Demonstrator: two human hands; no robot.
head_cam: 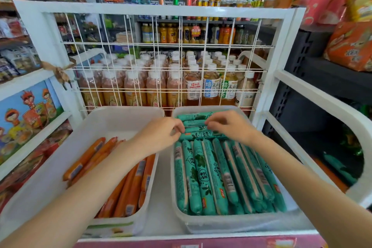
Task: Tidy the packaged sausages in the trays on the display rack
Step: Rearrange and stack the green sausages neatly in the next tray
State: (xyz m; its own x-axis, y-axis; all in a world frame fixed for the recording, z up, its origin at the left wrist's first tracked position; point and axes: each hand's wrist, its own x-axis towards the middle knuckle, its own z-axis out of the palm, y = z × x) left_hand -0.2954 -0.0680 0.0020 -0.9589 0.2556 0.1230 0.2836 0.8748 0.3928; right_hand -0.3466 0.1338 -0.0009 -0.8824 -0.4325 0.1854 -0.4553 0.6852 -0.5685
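Two clear plastic trays stand side by side on the white display rack. The right tray (231, 224) holds several green sausages (203, 177) lying lengthwise, with a few more lying crosswise (193, 117) at its far end. The left tray (50, 167) holds several orange sausages (128, 193), some leaning on its left wall. My left hand (161, 135) reaches across to the crosswise green sausages, its fingers curled on one end. At the other end of those sausages, my right hand (229, 125) pinches with curled fingertips.
A white wire grid panel (161, 70) rises just behind the trays, with bottled tea (209, 86) behind it. The rack's white frame (281, 66) runs along the right side. Snack packs (350, 46) fill the dark shelf at right.
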